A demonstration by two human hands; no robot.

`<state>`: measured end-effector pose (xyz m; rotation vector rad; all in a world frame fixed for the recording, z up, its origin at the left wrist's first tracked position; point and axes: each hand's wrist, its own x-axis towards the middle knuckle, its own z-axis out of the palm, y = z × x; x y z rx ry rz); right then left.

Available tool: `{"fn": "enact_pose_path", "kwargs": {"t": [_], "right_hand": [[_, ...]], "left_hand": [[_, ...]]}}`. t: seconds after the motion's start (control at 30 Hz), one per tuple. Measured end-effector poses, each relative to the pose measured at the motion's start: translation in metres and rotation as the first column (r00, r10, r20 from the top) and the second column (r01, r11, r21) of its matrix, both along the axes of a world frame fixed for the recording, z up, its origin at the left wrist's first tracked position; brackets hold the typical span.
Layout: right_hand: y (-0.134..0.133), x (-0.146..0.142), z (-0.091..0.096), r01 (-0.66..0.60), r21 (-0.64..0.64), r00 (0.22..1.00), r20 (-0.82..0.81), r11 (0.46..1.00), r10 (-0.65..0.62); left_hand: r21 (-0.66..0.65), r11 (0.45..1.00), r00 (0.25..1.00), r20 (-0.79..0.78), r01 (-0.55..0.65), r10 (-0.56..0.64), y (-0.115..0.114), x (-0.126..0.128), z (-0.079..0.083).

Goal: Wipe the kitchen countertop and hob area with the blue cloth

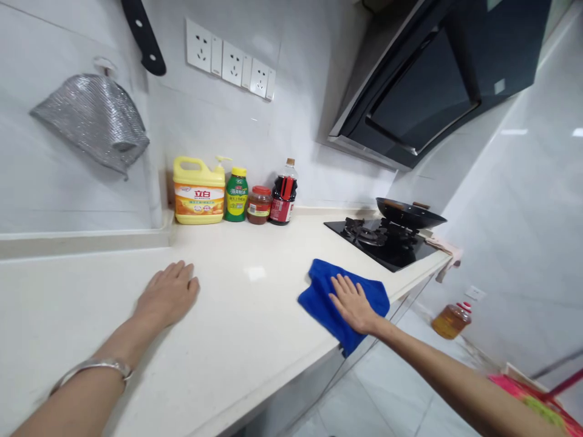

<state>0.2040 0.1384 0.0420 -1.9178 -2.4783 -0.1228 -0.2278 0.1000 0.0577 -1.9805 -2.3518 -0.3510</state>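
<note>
My right hand (351, 302) lies flat with fingers stretched out on a blue cloth (319, 303). The cloth is spread on the white countertop (246, 340), and one corner hangs over its front edge. Palm down on the bare counter at the left rests my left hand (167, 294), its fingers out and holding nothing. A metal bangle (93, 365) circles the left wrist.
Along the wall stand a yellow detergent jug (199, 193), a green bottle (235, 194), a red-lidded jar (259, 205) and a dark sauce bottle (283, 195). A gas stove (387, 249) with a wok (407, 213) sits right, under a range hood (423, 91). An oil jug (450, 320) is on the floor.
</note>
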Motion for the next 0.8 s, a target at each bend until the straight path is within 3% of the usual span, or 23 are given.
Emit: {"fn": "enact_pose_path", "kwargs": {"t": [0.13,0.23,0.37,0.47,0.6,0.8], "right_hand": [[-0.046,-0.075,0.011,-0.289,-0.021,0.956,-0.058,0.957,0.288],[-0.066,-0.129,0.026,-0.537,-0.068,0.839,-0.147,0.841,0.524],[-0.062,-0.197,0.038,-0.741,-0.098,0.667,-0.222,0.664,0.712],[-0.041,-0.242,0.038,-0.805,-0.069,0.588,-0.236,0.590,0.774],[-0.001,-0.285,0.032,-0.817,-0.036,0.566,-0.245,0.576,0.787],[0.063,-0.322,0.030,-0.767,-0.048,0.628,-0.255,0.639,0.735]], "left_hand": [[0.007,1.000,1.000,-0.014,0.005,-0.005,-0.002,0.003,0.003],[0.013,1.000,0.997,0.071,0.010,-0.011,-0.004,-0.003,0.011],[0.189,0.967,0.955,0.273,-0.170,0.114,-0.010,-0.019,0.023],[0.244,0.923,0.926,0.310,-0.298,0.217,-0.015,-0.031,0.027],[0.193,0.903,0.848,0.462,-0.383,0.261,-0.018,-0.040,0.027],[0.168,0.885,0.819,0.481,-0.435,0.312,-0.017,-0.036,0.027]]}}
